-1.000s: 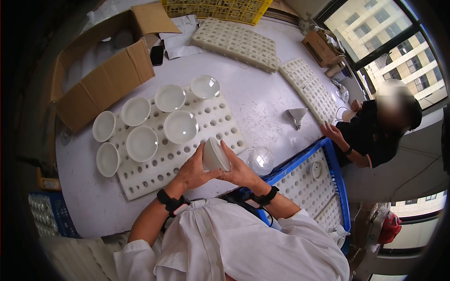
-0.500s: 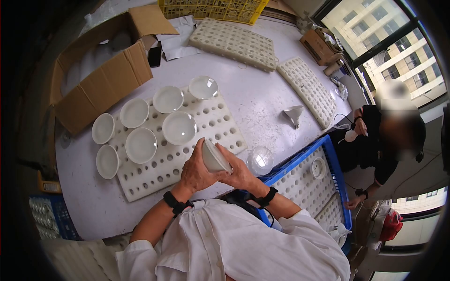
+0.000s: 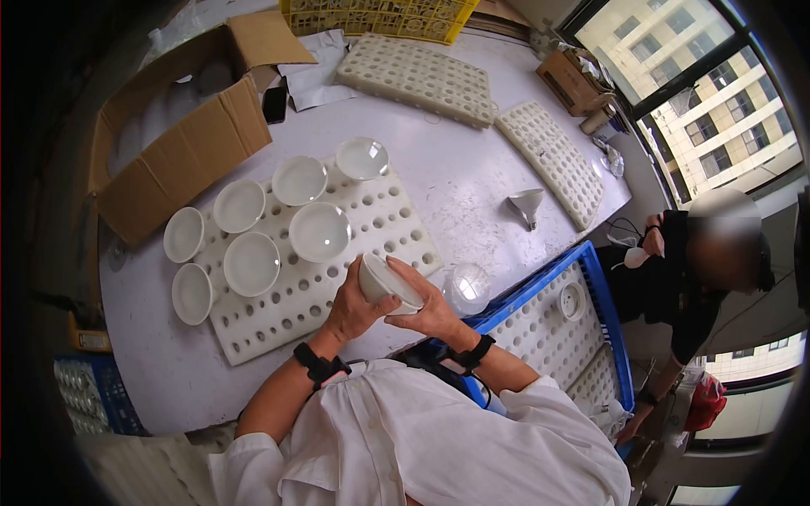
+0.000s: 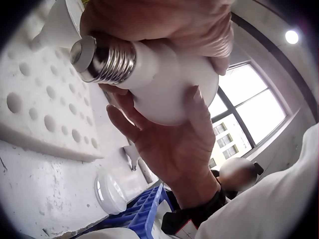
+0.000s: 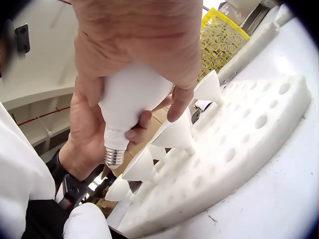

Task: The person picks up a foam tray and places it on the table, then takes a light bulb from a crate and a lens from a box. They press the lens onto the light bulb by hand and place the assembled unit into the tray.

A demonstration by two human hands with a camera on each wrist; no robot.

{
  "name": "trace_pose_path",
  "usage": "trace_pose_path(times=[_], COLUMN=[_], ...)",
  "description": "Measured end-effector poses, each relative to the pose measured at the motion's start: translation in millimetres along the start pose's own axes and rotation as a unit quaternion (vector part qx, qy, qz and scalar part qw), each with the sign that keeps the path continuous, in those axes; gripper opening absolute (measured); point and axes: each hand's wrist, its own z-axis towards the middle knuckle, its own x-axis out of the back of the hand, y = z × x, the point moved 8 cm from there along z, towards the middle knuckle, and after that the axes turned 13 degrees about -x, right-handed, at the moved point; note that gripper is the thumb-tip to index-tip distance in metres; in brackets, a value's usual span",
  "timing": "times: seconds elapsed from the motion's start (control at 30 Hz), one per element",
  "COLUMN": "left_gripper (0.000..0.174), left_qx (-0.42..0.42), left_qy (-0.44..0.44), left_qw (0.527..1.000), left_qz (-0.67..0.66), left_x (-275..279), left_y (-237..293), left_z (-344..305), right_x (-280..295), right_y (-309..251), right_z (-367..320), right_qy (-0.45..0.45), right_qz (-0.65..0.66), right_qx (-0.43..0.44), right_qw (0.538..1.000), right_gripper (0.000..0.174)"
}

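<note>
No text reads clearly anywhere: just a faint grey print on the neck of the white LED bulb [image 5: 132, 97], right above its screw base [image 5: 114, 157] in the right wrist view, too small and blurred to make out.

Both forearms are bent in front of the chest, bare below rolled white sleeves [image 3: 540, 401], with black wrist straps [image 3: 319, 367] on each. The left hand [image 3: 350, 308] and right hand [image 3: 432, 314] meet, fingers curled from either side round one white cone-shaped lamp bulb with a metal screw base [image 3: 384, 282].
</note>
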Motion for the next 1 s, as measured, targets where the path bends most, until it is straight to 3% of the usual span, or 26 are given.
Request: trace_pose_path(times=[0.1, 0.2, 0.37, 0.67, 1.0], left_gripper=[0.092, 0.079, 0.082, 0.087, 0.09], left_qx=[0.008, 0.019, 0.054, 0.015, 0.042], left_qy=[0.022, 0.003, 0.019, 0.051, 0.06], left_qw=[1.0, 1.0, 0.998, 0.998, 0.995], left_qz=[0.007, 0.007, -0.005, -0.031, -0.069], left_x=[2, 0, -2, 0, -1], left_y=[1, 10, 10, -5, -5], left_z=[0, -1, -2, -4, -2], right_x=[0, 2, 1, -3, -4], right_y=[4, -6, -7, -10, -8], right_z=[0, 0, 0, -3, 0], right_qy=[0.038, 0.074, 0.079, 0.107, 0.139], right_qz=[-0.004, -0.062, -0.07, -0.087, -0.137], right_qx=[-0.007, 0.045, 0.035, 0.06, 0.037], right_qw=[0.999, 0.994, 0.994, 0.989, 0.98], right_gripper=[0.085, 0.082, 0.082, 0.084, 0.084])
